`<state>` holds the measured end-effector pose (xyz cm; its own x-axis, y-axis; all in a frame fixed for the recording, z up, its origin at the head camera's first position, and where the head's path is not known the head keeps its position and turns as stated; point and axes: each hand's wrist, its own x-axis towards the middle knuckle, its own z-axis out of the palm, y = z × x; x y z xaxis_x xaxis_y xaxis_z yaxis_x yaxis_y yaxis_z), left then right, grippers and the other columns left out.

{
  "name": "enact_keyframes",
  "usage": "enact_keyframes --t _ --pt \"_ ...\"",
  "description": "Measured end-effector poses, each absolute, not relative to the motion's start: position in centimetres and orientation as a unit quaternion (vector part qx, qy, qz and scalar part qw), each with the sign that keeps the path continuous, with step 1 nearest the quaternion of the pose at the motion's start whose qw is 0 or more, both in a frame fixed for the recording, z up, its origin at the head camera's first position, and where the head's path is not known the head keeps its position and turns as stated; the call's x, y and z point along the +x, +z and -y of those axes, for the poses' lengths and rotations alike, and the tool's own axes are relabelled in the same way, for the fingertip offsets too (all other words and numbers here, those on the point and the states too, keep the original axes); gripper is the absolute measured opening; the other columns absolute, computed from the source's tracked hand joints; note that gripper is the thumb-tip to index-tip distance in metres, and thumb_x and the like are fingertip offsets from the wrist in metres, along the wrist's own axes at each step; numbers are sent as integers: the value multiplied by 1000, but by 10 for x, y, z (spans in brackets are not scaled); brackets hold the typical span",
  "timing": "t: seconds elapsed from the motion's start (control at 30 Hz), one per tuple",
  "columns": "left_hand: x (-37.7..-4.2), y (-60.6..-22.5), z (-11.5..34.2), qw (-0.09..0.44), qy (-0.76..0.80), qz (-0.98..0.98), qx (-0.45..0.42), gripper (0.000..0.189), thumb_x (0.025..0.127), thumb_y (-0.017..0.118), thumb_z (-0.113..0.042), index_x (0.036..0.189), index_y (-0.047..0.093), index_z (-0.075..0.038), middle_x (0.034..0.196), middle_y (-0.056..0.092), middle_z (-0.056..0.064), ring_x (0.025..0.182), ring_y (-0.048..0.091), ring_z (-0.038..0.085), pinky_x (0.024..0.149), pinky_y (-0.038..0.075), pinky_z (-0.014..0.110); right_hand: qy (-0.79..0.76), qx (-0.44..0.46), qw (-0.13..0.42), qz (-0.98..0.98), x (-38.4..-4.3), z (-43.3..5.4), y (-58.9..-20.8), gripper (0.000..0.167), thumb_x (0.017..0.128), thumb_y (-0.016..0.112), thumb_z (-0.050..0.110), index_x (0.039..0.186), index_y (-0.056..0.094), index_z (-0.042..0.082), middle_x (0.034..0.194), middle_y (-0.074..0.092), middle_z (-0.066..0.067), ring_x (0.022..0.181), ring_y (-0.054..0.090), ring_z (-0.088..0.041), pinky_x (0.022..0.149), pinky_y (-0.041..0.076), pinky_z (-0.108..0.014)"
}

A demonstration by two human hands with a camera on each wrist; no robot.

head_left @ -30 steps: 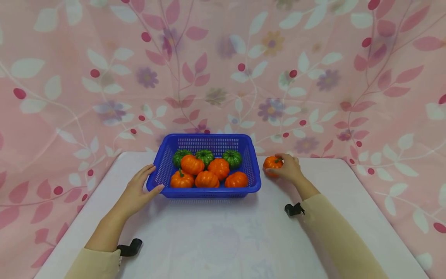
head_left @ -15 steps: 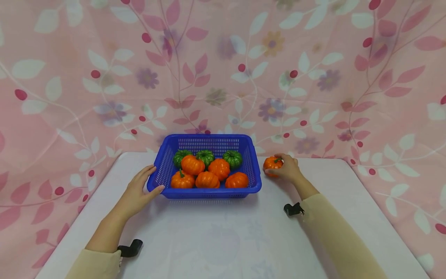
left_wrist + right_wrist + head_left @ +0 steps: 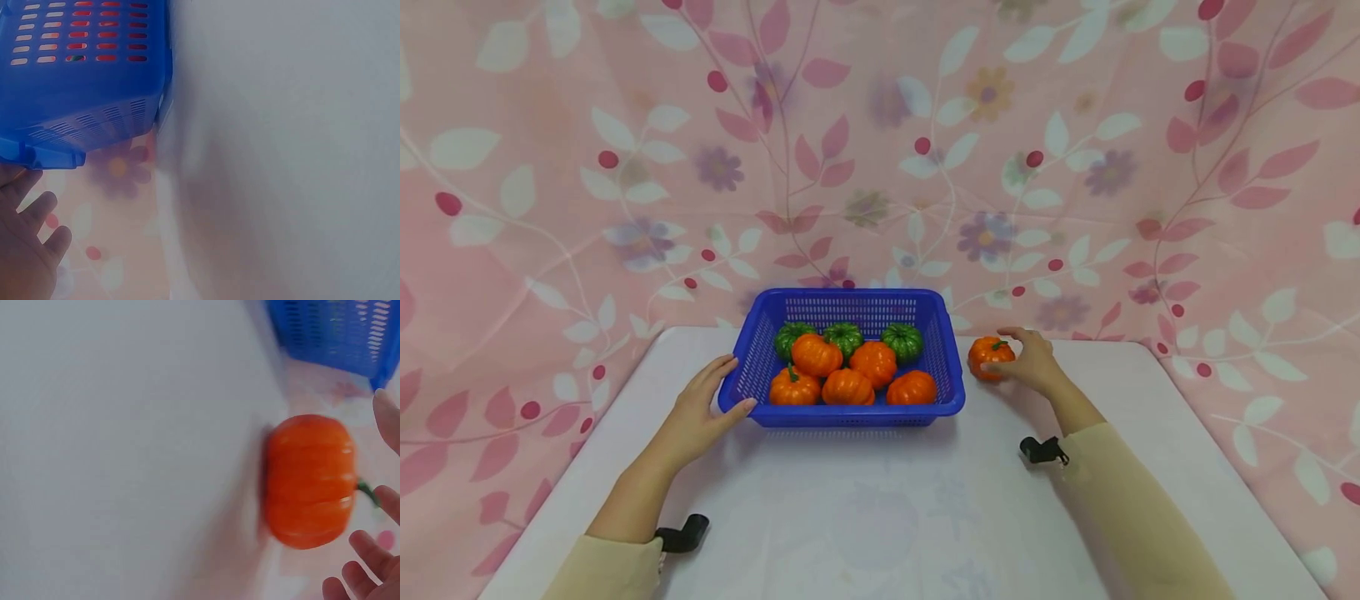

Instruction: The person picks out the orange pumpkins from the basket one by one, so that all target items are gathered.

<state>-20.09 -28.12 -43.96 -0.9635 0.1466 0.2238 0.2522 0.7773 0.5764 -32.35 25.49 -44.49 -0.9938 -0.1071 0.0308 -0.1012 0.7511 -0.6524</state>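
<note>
A blue perforated plastic basket (image 3: 850, 415) stands on the white table, holding green pumpkins (image 3: 902, 343) at its back and several orange pumpkins (image 3: 848, 387) in front. My left hand (image 3: 696, 421) is at the basket's left end, fingers spread and fairly straight, the fingertips touching the rim. One more orange pumpkin (image 3: 988, 358), with a green stem, rests on the table just right of the basket. Beside and above it is my right hand (image 3: 1033, 362), fingers apart; in the right wrist view the fingers (image 3: 369, 550) show a gap from the pumpkin's body.
The white table (image 3: 865, 508) reaches back to a pink floral cloth (image 3: 880, 167) hanging close behind the basket. Black wrist cameras (image 3: 683, 533) sit under both sleeves, low over the table.
My right hand has loosened from the orange pumpkin and drawn slightly right, leaving it on the table. The left hand keeps its place at the basket.
</note>
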Motion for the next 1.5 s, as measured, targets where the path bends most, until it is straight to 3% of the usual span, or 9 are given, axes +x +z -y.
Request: enact_keyframes --t 0.23,0.4,0.63,0.9,1.23,1.5 --pt "-198 -437 281 81 -321 938 -103 81 94 67 -46 154 34 -3 161 26 18 146 23 45 110 23 72 -337 -81 -6 -938 -306 -247 -412 70 87 77 38 144 49 8 152 35 -27 136 26 -52 106 31 -73" --pt "-198 -438 280 81 -324 937 -105 81 94 67 -46 154 34 -3 162 26 18 147 22 45 111 24 71 -353 -103 -5 -930 -292 -233 -390 66 89 76 36 143 52 8 150 39 -26 135 33 -50 104 35 -71" --pt "-200 -440 279 82 -322 937 -107 81 94 67 -45 154 34 -2 162 26 18 147 22 44 111 24 71 -411 -135 39 -901 -276 -208 -369 60 89 77 33 140 55 9 145 47 -17 128 46 -41 101 47 -58" --pt "-201 -440 278 85 -326 935 -107 81 95 67 -45 154 34 -2 161 26 19 147 23 45 111 24 71 -442 -184 78 -874 -268 -174 -362 59 88 79 29 138 57 7 135 58 -17 116 58 -35 85 59 -41" --pt "-199 -439 279 78 -329 935 -103 81 95 66 -45 155 32 -2 162 24 18 147 21 45 111 23 71 -426 -189 128 -875 -259 -141 -365 56 90 76 36 138 58 14 138 58 -8 121 60 -29 91 57 -41" --pt "-199 -438 280 77 -329 935 -105 81 95 66 -45 155 32 -2 162 24 19 147 21 45 111 22 72 -386 -181 160 -890 -266 -127 -369 59 92 74 33 141 55 7 142 56 -16 128 54 -33 101 50 -48"
